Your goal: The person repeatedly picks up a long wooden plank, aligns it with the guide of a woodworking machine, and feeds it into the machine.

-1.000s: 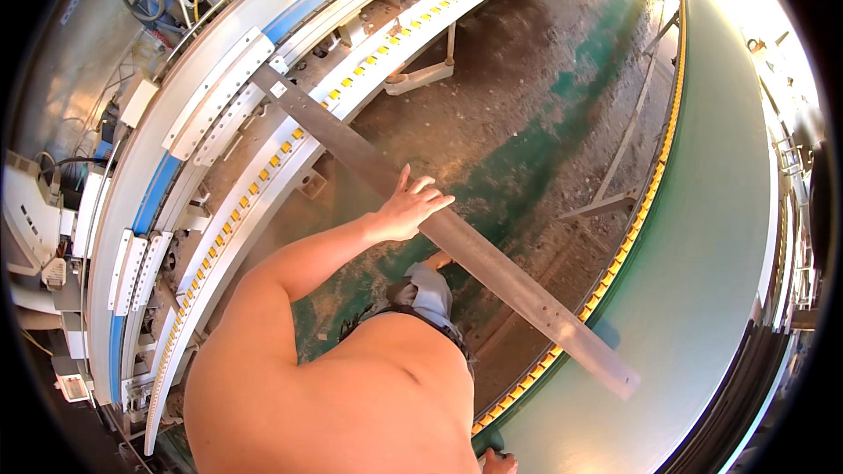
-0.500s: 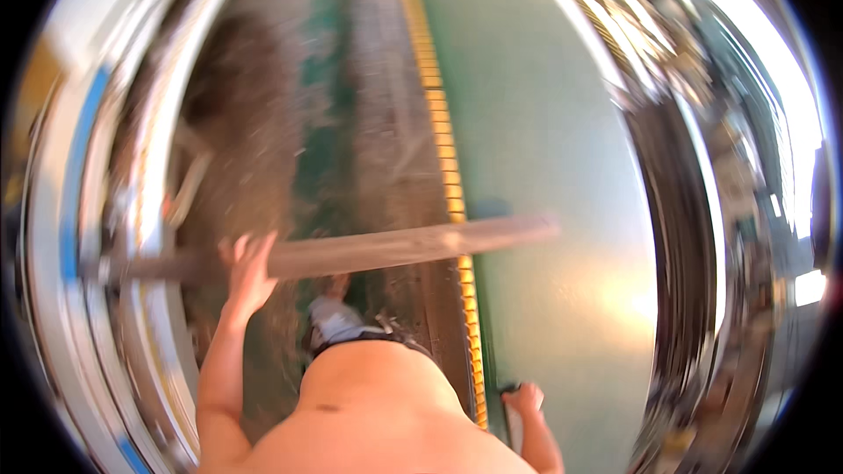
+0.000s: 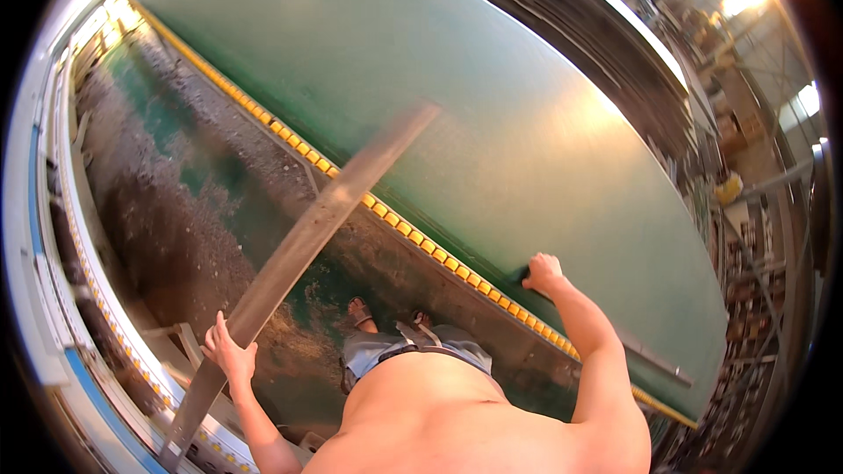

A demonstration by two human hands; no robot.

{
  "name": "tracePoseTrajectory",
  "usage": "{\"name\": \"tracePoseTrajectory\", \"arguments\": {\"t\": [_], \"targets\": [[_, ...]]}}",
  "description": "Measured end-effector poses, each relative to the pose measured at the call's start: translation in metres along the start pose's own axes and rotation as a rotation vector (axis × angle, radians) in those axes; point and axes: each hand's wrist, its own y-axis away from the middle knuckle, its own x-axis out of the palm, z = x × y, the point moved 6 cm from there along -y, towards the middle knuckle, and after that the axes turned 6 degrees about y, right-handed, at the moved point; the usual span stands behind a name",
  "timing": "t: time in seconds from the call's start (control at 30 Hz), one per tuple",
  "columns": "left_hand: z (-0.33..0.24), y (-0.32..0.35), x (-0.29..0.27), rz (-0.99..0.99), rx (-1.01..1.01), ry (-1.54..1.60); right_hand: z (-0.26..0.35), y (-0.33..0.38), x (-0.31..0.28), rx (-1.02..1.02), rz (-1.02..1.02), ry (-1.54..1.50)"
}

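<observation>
A long brown plank [image 3: 307, 233] slants from the white-and-blue frame at lower left, across the floor gap, to the green tabletop [image 3: 492, 123]. My left hand [image 3: 230, 353] grips it near its lower end, with thumb and fingers on opposite sides. Over the near part of the green top, my right hand [image 3: 543, 274] is closed around a dark end piece. It seems to belong to a long thin bar [image 3: 654, 362] that passes under my right forearm; the forearm hides the middle of the bar.
Yellow rollers [image 3: 413, 233] line the table's near edge. At left stands a white frame [image 3: 66, 237] with a blue stripe. Dark stacked sheets [image 3: 571, 53] lie beyond the green top. My sandalled feet [image 3: 360, 312] stand on the dirty green-and-brown floor [image 3: 176, 202].
My view has turned to the right, so the table and plank now slant across it. Both hands keep their holds; the right hand now shows farther up in view.
</observation>
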Motion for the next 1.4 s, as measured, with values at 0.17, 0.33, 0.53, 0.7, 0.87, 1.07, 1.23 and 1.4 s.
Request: {"name": "tracePoseTrajectory", "arguments": {"t": [0.17,0.33,0.53,0.7,0.87,1.07,1.23,1.4], "targets": [[0.020,-0.047,-0.012,0.030,-0.005,-0.050,0.042,-0.028,-0.073,-0.014,0.027,-0.024],[0.045,-0.105,-0.007,0.048,-0.016,-0.138,0.083,-0.071,-0.136,-0.013,-0.130,-0.180],[0.033,-0.153,-0.001,-0.324,0.283,-0.268,0.101,0.016,-0.133,-0.155,-0.904,-1.099],[-0.046,-0.107,0.131,-0.046,0.240,0.145,0.103,0.191,0.062,-0.272,-0.635,-1.206],[-0.217,0.146,0.332,0.995,0.329,0.211,0.052,0.347,0.361,0.833,-0.637,-1.691],[-0.434,0.493,0.359,1.066,1.304,-0.309,-0.012,0.517,0.528,1.503,-0.778,-2.050],[-0.542,0.681,0.371,1.257,1.457,-0.317,-0.113,0.579,0.621,1.338,-0.956,-2.194],[-0.576,0.807,0.501,1.267,1.837,-0.094,-0.103,0.672,0.783,1.823,-0.786,-1.768]]}}
